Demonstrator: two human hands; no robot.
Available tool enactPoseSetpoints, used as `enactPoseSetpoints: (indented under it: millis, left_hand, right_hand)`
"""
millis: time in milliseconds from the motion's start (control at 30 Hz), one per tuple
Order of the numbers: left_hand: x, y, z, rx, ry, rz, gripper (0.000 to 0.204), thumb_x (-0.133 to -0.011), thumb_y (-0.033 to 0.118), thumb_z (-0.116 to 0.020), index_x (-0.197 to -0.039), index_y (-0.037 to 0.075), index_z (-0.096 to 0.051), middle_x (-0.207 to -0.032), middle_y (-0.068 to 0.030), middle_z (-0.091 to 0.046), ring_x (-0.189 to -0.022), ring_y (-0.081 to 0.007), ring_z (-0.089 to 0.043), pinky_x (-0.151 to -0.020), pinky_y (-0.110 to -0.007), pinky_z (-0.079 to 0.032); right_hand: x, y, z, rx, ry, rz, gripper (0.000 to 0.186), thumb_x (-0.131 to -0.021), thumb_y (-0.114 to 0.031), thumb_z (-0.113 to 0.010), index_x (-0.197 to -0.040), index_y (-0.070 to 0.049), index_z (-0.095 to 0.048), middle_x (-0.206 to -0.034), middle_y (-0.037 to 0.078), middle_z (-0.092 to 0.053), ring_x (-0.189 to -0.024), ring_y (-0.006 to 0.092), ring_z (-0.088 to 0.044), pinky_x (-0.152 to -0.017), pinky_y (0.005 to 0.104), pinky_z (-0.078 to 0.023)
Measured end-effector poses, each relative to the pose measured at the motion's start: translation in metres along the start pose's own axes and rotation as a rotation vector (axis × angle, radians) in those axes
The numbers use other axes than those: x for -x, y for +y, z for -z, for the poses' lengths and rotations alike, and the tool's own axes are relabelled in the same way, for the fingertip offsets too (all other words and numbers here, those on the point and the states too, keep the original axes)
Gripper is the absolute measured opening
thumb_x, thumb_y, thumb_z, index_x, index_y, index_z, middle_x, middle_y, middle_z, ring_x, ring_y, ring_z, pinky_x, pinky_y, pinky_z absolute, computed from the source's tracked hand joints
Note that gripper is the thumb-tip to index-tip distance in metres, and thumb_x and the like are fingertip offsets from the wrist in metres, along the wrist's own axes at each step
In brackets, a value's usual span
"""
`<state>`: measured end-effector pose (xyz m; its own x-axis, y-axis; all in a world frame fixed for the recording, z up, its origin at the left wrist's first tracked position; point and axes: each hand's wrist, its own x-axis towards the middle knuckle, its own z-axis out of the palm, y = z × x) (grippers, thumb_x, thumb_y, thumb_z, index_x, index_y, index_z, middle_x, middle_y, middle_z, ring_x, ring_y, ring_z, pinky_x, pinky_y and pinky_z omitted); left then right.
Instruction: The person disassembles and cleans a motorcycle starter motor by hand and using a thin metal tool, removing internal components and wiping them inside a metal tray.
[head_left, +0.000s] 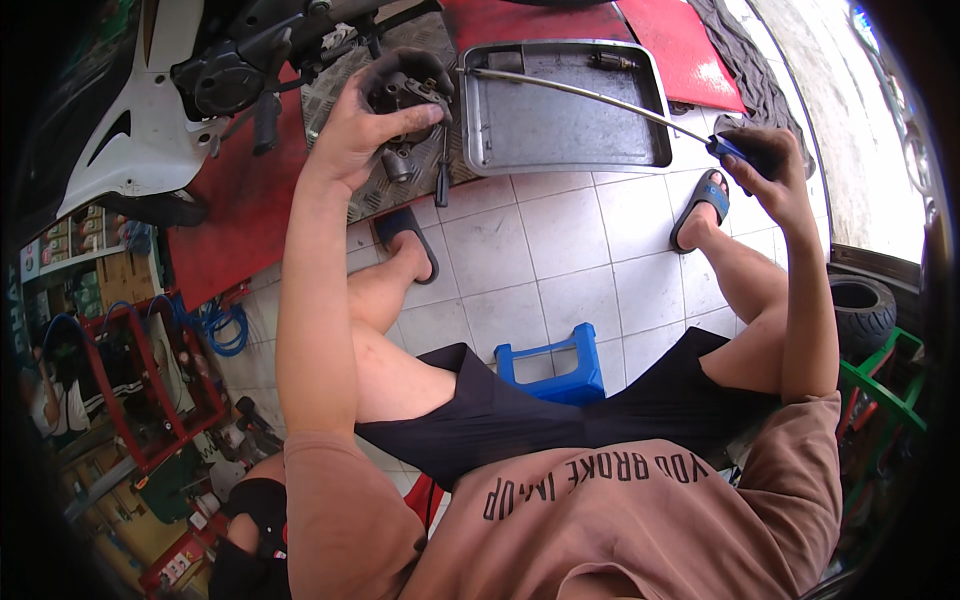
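My left hand (pixel 372 118) is wrapped round a small grey metal engine part (pixel 418 95), which looks like a carburetor. My right hand (pixel 770 172) grips the blue handle of a long screwdriver (pixel 590 92). Its thin shaft slants across to the left over a metal tray (pixel 568 165), and the tip ends close to the engine part. Whether the tip touches it, I cannot tell. A shorter screwdriver (pixel 442 182) with a dark handle lies just below my left hand, at the edge of a patterned metal plate (pixel 335 90). Blackened fingers show on both hands.
A small dark metal piece (pixel 612 62) lies in the tray's far right corner. At the left stands a motorcycle (pixel 140 130) over a red platform (pixel 225 220). Between my legs is a blue plastic stool (pixel 582 372); a tyre (pixel 862 305) sits at right. Another person (pixel 255 510) is at lower left.
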<state>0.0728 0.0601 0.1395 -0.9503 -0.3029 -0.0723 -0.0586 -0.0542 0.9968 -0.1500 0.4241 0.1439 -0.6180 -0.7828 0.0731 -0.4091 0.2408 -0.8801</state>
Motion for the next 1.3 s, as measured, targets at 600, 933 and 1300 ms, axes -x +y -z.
enactPoseSetpoints:
  millis: [600,933,1300]
  left_hand:
    - [-0.004,0.007,-0.010,-0.252,-0.146,-0.079,0.055,-0.065,-0.001,-0.080,-0.116,0.004,-0.060,-0.103,-0.0044,-0.064,-0.095,-0.0117,-0.060,-0.084,-0.027,-0.052]
    - [-0.002,0.009,-0.009,-0.348,-0.180,-0.049,0.053,-0.064,-0.001,-0.080,-0.114,0.003,-0.062,-0.104,-0.0032,-0.065,-0.093,-0.0110,-0.060,-0.085,-0.026,-0.049]
    - [0.002,0.012,-0.013,-0.491,-0.210,-0.045,0.049,-0.061,0.000,-0.078,-0.108,0.004,-0.065,-0.103,-0.0013,-0.066,-0.094,-0.0094,-0.059,-0.088,-0.026,-0.048]
  right_hand:
    - [0.005,0.024,0.005,0.299,0.025,0.226,0.038,-0.073,-0.020,-0.083,-0.099,0.003,-0.067,-0.093,0.011,-0.060,-0.080,0.0178,-0.062,-0.072,0.0279,-0.048]
    - [0.005,0.024,0.007,0.319,-0.101,0.190,0.039,-0.078,-0.016,-0.078,-0.105,0.000,-0.057,-0.100,0.012,-0.060,-0.093,0.0221,-0.056,-0.082,0.0339,-0.044]
    - [0.005,0.013,-0.002,0.282,-0.035,0.235,0.031,-0.071,-0.011,-0.080,-0.095,0.000,-0.063,-0.095,0.013,-0.062,-0.087,0.0229,-0.058,-0.075,0.0309,-0.046]
